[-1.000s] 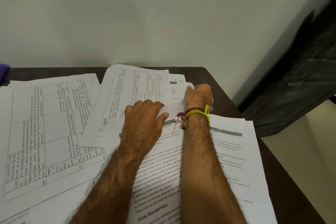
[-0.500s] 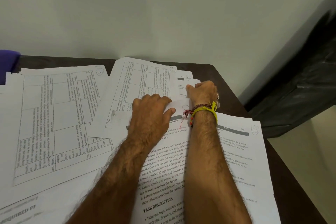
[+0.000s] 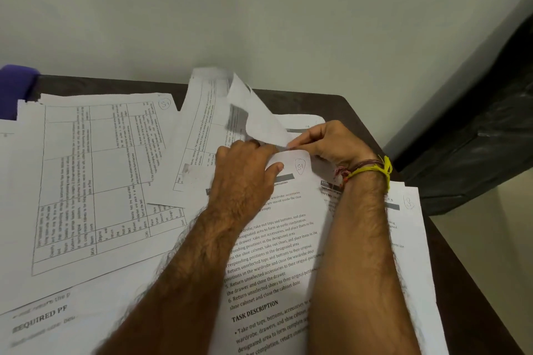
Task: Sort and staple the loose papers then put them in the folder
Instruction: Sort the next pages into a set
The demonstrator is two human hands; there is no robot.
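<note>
Several loose printed sheets cover the dark table (image 3: 354,112). My left hand (image 3: 245,170) presses down on the top corner of a text sheet (image 3: 277,242) marked S1, thumb on the paper. My right hand (image 3: 326,143), with a yellow and red thread band at the wrist, pinches the corner of a table-printed sheet (image 3: 253,112) and lifts it, so its white back curls upward. A second table sheet (image 3: 95,179) lies flat at the left. No stapler shows.
A purple object (image 3: 16,89) sits at the table's back left corner, partly under the papers. The wall runs close behind the table. A dark cabinet (image 3: 476,138) stands to the right, past the table's right edge.
My right hand has taken hold of the far sheet's corner and peeled it up and back. My left hand stays pressed on the text sheet. The view has shifted slightly.
</note>
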